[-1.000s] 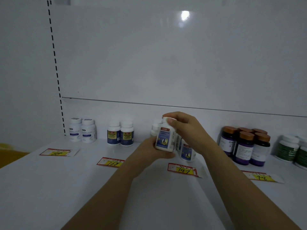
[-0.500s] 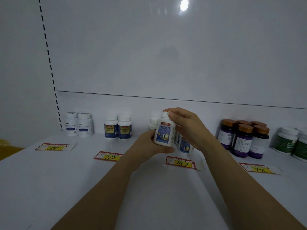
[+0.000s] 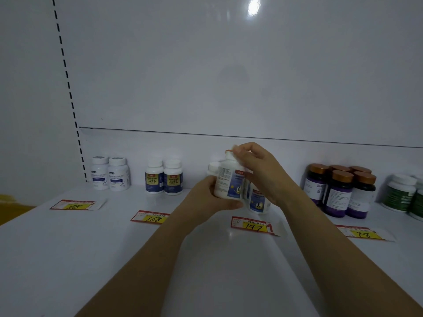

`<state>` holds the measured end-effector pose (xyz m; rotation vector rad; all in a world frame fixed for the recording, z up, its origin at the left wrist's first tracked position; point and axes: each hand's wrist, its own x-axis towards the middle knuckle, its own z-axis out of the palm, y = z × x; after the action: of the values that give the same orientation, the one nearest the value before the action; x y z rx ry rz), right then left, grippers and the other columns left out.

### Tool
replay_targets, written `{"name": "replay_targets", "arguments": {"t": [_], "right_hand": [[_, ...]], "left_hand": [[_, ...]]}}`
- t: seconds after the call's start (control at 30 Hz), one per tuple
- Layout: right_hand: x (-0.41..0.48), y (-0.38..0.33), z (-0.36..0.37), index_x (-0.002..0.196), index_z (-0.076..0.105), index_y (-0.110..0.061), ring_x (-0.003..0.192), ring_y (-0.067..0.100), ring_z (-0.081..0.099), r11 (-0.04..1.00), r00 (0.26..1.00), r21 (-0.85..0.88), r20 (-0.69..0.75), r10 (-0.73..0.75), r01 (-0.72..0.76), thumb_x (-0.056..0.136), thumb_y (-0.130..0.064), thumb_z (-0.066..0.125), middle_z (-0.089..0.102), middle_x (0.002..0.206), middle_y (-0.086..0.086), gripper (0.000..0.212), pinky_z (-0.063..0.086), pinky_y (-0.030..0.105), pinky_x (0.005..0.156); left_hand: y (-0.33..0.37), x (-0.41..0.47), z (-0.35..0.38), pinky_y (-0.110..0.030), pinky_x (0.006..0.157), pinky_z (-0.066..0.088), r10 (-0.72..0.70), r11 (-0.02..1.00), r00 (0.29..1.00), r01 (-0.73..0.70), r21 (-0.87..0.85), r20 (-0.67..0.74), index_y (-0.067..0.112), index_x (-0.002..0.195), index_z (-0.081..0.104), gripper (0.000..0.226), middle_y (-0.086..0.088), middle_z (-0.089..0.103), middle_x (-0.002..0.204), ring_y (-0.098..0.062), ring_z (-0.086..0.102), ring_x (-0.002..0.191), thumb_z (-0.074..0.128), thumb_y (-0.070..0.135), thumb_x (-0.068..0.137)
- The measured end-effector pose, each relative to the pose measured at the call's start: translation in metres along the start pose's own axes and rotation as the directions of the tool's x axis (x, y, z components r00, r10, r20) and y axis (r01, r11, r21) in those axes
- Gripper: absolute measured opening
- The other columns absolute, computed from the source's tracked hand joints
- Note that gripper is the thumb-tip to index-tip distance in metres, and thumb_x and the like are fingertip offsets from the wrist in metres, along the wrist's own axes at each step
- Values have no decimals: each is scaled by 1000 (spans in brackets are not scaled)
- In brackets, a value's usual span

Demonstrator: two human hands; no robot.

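Versus previous frame: left hand point(image 3: 212, 197) wrapped round the lower body of white bottle point(image 3: 229, 179), same as before. Bottle turned, fine-print side now toward camera, blue label swung right. Right hand point(image 3: 258, 170) raised to its top, fingertips pinching there, orange edge showing. Held upright over shelf point(image 3: 114, 259), in front of same-label bottle point(image 3: 258, 200), behind tag 147 point(image 3: 254, 225).

On shelf, left to right: two white bottles point(image 3: 111, 173), tag 88 point(image 3: 75, 205), blue-label pair point(image 3: 163, 177), tag 168 point(image 3: 151, 217), brown-capped dark bottles point(image 3: 341, 191), tag 78 point(image 3: 364, 234), green-label bottles point(image 3: 402, 193). Behind: slotted upright point(image 3: 66, 76) at left, glossy white back panel point(image 3: 206, 76).
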<state>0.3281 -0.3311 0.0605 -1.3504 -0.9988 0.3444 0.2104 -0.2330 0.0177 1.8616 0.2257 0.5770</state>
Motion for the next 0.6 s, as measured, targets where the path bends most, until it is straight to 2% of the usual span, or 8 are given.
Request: {"name": "replay_targets", "arguments": {"t": [0.07,0.13,0.23,0.33,0.4,0.47,0.53,0.6], "right_hand": [[0,1,2,100,55,-15,84,18,70,990,996,-133,-83,45,-56,79,-50,66,70,98,3,42,58,38,82],[-2,-1,2,104,54,-14,82,16,71,988,990,-126,-119,78,-93,75,-52,69,70,98,3,49,59,33,76],[-5,-4,-1,105,57,-11,81,15,71,992,992,-112,-115,44,-57,80,-44,68,71,96,3,43,59,30,75],[-9,-2,-2,112,58,-9,88,16,69,998,995,-58,-96,25,-31,89,-36,60,69,100,4,35,56,28,80],[-11,-2,-2,113,59,-10,93,16,66,999,997,-21,-80,22,-24,93,-33,56,67,104,3,31,54,28,82],[-12,-3,1,110,59,-13,92,15,66,999,997,-37,-80,20,-23,92,-38,55,67,102,1,31,54,27,79],[-13,-4,6,106,58,-20,87,13,65,990,994,-141,-109,10,-25,85,-49,59,66,99,-2,36,54,24,71],[-12,-3,7,102,58,-22,84,14,65,985,988,-174,-151,-16,-11,81,-49,64,66,97,1,35,52,23,66]], "left_hand": [[-1,1,0,-7,61,48,34,998,997,-29,62,-71,26,105,51,48,15,63,96,2,61,85,82,19,69],[-2,1,0,-7,59,48,58,993,993,-46,110,-106,25,105,49,51,17,61,94,3,60,84,83,23,67],[-1,0,0,-10,64,48,24,997,995,-17,77,-94,23,110,51,54,14,62,99,-2,61,89,83,23,67],[0,0,-1,-17,80,51,-33,999,999,33,-13,24,23,118,58,50,7,67,109,-10,63,100,79,22,73],[1,-2,-2,-21,85,51,-51,998,997,53,-32,64,22,121,57,48,4,66,112,-10,63,102,76,21,76],[0,-1,-1,-18,80,51,-34,999,999,34,-10,31,24,117,56,47,6,66,111,-6,62,99,77,20,75],[1,-1,1,-13,70,49,-6,999,1000,7,37,-23,25,114,54,51,9,65,107,-2,61,94,80,21,71],[2,-1,3,-10,63,47,11,997,999,-8,75,-48,24,113,52,53,13,63,101,-1,60,89,82,22,69]]}}
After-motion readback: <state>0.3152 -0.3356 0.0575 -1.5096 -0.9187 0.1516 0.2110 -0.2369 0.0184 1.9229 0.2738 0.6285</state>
